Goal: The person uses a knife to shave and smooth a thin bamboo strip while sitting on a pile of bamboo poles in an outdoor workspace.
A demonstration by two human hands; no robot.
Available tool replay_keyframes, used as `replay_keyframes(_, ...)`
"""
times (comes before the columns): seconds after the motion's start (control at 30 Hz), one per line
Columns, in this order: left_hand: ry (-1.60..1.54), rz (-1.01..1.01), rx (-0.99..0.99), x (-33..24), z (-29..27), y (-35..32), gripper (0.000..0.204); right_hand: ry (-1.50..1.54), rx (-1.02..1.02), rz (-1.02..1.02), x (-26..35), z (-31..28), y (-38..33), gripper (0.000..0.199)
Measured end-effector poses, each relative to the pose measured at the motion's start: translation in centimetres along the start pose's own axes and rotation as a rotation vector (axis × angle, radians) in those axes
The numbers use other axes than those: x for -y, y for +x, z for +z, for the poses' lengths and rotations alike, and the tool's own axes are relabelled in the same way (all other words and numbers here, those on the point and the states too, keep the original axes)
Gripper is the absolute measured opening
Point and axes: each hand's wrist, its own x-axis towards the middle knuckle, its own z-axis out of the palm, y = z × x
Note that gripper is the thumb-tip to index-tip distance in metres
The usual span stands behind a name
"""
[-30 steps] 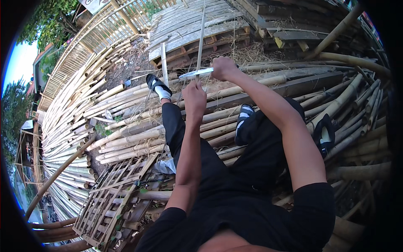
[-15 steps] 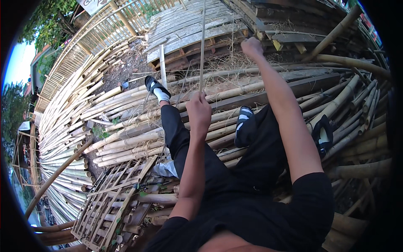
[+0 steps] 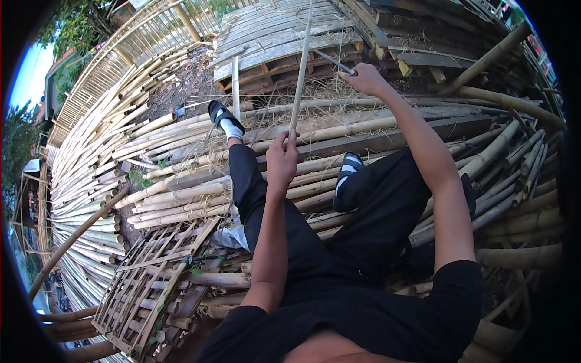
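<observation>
My left hand point(image 3: 282, 162) is closed on the lower end of a long, pale bamboo strip point(image 3: 301, 69). The strip rises from it, leaning slightly right, past the top edge of the picture. To the right and farther out, my right hand point(image 3: 366, 80) grips a knife point(image 3: 331, 60) whose narrow grey blade points left toward the strip. A gap appears between the blade's tip and the strip, though depth is hard to judge. My fingers hide most of the knife's handle. Below the hands are my bent legs in dark trousers, with sandalled feet on the bamboo poles point(image 3: 339, 134).
Ahead lies a weathered slatted wooden platform point(image 3: 266, 36), with stacked planks point(image 3: 423, 33) to its right. Many cut bamboo poles point(image 3: 91, 199) spread along the left. A slatted bamboo panel point(image 3: 145, 296) lies at lower left. A bamboo fence point(image 3: 145, 39) stands behind. Thick poles point(image 3: 490, 54) slant at right.
My right hand has turned and lowered slightly, and the knife blade now shows. The strip leans more to the right and looks wider; my left hand has shifted slightly left.
</observation>
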Motion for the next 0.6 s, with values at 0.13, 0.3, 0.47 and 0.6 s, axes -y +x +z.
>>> replay_keyframes(0.13, -0.048, 0.029, -0.033, -0.6, -0.4, 1.4, 0.024, 0.013, 0.041, -0.198, 4.2, 2.0, -2.0, 0.048)
replay_keyframes(0.3, 0.012, 0.058, -0.013, -2.3, -1.0, 2.3, 0.024, -0.124, 0.094, -0.36, 7.1, 4.2, -3.6, 0.046)
replay_keyframes(0.47, 0.16, 0.176, -0.048, -2.2, -0.7, 3.0, 0.024, -0.073, 0.134, -0.215, 7.5, 4.8, -3.4, 0.04)
replay_keyframes(0.6, 0.162, 0.137, -0.056, -2.8, -0.4, 2.8, 0.024, -0.071, 0.073, -0.198, 7.5, 6.0, -3.7, 0.039)
